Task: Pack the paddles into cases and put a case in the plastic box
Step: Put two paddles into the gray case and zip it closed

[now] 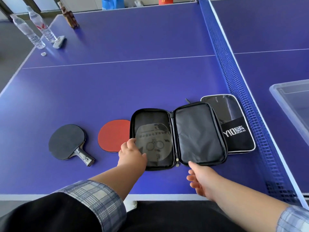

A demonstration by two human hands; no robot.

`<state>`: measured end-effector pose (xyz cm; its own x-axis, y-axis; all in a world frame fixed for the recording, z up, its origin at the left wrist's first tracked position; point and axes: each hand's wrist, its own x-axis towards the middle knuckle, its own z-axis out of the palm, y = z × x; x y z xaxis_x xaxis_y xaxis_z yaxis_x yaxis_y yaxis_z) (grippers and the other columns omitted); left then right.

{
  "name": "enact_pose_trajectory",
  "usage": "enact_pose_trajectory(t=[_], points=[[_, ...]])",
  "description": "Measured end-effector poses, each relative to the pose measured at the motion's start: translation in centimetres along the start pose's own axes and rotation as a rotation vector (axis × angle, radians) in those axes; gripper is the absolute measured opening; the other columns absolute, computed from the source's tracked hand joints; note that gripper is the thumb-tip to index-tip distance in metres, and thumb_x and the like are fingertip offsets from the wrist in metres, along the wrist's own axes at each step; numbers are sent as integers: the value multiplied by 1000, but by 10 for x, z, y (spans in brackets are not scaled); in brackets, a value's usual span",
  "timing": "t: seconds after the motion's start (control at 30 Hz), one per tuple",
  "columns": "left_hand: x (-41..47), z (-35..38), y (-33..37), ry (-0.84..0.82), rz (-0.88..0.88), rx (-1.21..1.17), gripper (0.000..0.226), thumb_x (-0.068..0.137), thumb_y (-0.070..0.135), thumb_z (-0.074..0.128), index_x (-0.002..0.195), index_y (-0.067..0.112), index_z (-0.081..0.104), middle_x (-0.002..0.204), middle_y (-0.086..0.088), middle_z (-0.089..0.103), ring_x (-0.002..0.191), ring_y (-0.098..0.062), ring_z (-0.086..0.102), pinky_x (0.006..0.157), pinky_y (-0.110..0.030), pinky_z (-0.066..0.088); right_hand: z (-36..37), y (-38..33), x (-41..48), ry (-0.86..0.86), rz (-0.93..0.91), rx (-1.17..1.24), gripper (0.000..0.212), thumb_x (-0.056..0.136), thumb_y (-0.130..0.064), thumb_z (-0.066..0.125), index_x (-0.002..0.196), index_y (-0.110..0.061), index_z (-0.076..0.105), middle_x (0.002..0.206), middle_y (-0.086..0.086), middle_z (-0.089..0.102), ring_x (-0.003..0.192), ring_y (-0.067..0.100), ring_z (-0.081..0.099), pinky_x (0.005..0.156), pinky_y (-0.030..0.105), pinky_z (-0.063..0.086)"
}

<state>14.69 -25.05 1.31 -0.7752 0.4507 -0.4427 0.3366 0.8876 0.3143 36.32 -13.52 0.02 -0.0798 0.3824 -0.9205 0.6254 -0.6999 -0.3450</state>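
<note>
We see the left hand [132, 154] curled over the rim of the open case [199, 133]; the right hand [200, 179] is spread, holding nothing.

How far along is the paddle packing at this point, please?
Done: the first case lies open. In hand: the left hand holds its left rim; the right hand hovers open. Left: black paddle and red paddle lie unpacked, second case is closed, plastic box shows no case.

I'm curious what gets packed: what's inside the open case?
In the open case, the left half holds a rounded printed piece behind mesh; paddle or film, I cannot tell. The right half shows only grey lining. The left hand covers the piece's near-left edge.
</note>
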Motion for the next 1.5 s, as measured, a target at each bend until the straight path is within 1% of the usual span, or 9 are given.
enact_pose_trajectory(t=[0.07,0.13,0.27,0.43,0.83,1.03,1.23,1.33,1.5], points=[[14,0,-4,-97,-232,-275,70,85,32,69,140,18,28,132,-11,48,105,-35,57,84,-44,52,22,-9,-6,29,-417,-372,38,82,-56,53,91,-21,61,81,-11,70,60,10,62,54,26,48],[27,4,-11,-162,-337,-412,68,82,32,73,133,5,37,121,-19,57,99,-37,61,88,-46,53,37,-21,-7,128,-804,-758,38,85,-56,56,114,-32,58,120,-12,62,107,11,60,90,31,50],[37,5,-25,-329,-338,-397,54,83,44,72,117,4,56,86,-11,60,64,-24,52,62,-32,47,55,-30,14,180,-839,-1244,97,81,-61,63,156,-34,8,166,6,0,152,29,4,122,47,12],[39,-9,-36,-444,-139,-397,15,90,36,56,94,23,60,65,-2,52,53,-19,43,51,-23,35,80,-25,23,198,-756,-1385,115,78,-58,69,154,-37,-15,165,5,-20,152,34,-9,121,55,6],[73,-57,-94,-452,-81,-390,16,85,40,50,92,27,53,90,-7,66,69,-25,60,66,-36,56,157,-38,6,197,-694,-1278,99,89,-43,61,154,-40,-14,166,-1,-15,153,34,-6,120,55,19],[86,-67,-125,-414,1,-275,32,93,57,43,85,29,55,86,-2,67,71,-24,64,67,-33,53,172,-55,-9,208,-670,-1297,97,76,-69,51,156,-40,3,165,-3,-16,151,26,-19,121,56,1],[116,-100,-190,-153,-22,-422,33,94,47,42,91,21,61,87,-4,72,80,-27,69,72,-42,57,287,-93,-40,150,-980,-1098,62,86,-56,58,139,-26,48,142,-1,49,131,23,46,107,38,40],[124,-113,-230,-67,-167,-472,35,92,46,40,85,17,59,84,-11,72,71,-29,65,60,-35,53,349,-97,-40,-25,-838,-1130,60,86,-54,64,133,-19,52,131,3,55,119,26,54,95,40,48],[129,-113,-272,-103,-497,-762,29,95,35,41,82,14,56,83,-6,68,68,-27,67,76,-45,60,406,-95,-27,55,-783,-1313,59,82,-51,71,124,-16,50,123,7,54,112,31,57,81,38,46]])
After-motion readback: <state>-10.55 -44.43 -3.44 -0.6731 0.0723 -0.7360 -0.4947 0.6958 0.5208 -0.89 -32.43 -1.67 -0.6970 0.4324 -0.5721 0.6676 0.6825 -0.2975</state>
